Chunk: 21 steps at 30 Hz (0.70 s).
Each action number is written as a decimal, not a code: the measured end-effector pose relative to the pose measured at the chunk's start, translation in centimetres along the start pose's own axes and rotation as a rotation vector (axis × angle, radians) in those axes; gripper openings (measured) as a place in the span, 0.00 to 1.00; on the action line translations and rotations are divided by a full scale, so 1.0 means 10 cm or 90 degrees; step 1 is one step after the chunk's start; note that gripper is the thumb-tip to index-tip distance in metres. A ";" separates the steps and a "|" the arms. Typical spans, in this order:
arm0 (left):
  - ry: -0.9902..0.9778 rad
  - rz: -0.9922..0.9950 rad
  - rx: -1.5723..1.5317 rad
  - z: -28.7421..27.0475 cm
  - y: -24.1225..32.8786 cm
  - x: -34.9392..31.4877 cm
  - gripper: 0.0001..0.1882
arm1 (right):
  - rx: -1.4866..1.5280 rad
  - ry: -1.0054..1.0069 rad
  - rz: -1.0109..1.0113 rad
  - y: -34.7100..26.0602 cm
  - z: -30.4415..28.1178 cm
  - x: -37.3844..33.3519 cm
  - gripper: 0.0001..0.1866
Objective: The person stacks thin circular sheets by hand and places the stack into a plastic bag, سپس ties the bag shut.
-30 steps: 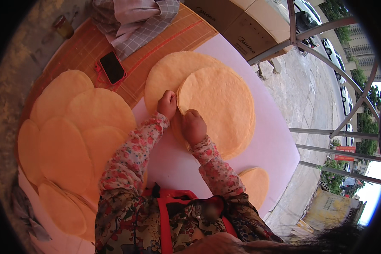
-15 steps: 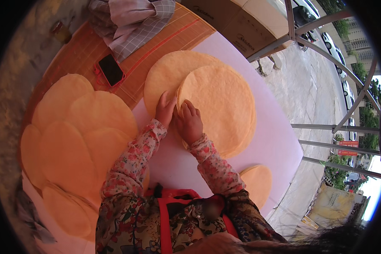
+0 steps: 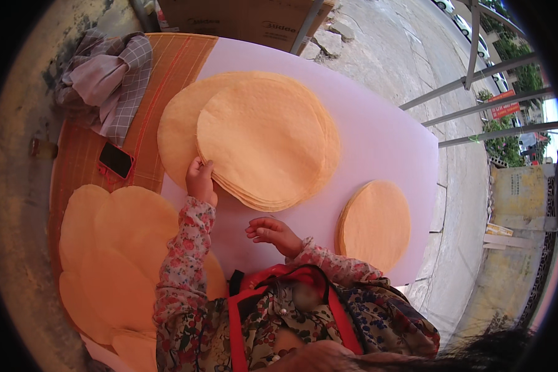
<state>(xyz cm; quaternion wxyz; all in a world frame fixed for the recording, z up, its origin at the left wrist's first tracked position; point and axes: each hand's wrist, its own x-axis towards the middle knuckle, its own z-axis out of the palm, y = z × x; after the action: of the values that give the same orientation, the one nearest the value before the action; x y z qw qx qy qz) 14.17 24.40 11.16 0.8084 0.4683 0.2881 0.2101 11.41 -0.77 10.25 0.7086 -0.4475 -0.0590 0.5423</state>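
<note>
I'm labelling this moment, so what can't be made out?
Head view:
Upper stack: edge partly covered by the left hand.
Lower layer: mostly under that stack.
Left pile: partly behind the left sleeve.
Cardboard box: cut off by the top edge.
Brown container: contents blurred.

Cardboard carton (image 3: 239, 15), top of the head view: carries a dark brand mark, printed twice side by side. Smaller lines of print stand below the right-hand mark; these are too fine to read. Red rectangular sign (image 3: 505, 105), right side, behind the metal rails (image 3: 483, 96): bears rows of pale lettering, too small to read. Yellowish wall (image 3: 513, 208), lower right: bears a vertical block of small dark characters, illegible at this resolution.
</note>
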 end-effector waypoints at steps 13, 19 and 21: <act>-0.027 -0.096 0.025 -0.58 -0.17 -0.14 0.18 | 0.185 0.321 -0.250 -0.76 -1.24 0.16 0.22; -0.031 -0.017 0.061 -0.69 -0.17 -0.05 0.20 | 0.247 0.236 -0.247 -1.31 -0.92 0.22 0.17; -0.076 -0.013 0.062 -0.77 -0.16 0.02 0.20 | 0.224 0.248 -0.180 -1.35 -1.02 0.31 0.14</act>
<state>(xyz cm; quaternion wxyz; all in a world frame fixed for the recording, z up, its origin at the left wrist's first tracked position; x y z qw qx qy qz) 9.32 28.70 6.62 0.8025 0.5158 0.2542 0.1590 28.11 -4.22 12.41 0.8418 -0.4009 0.1110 0.3440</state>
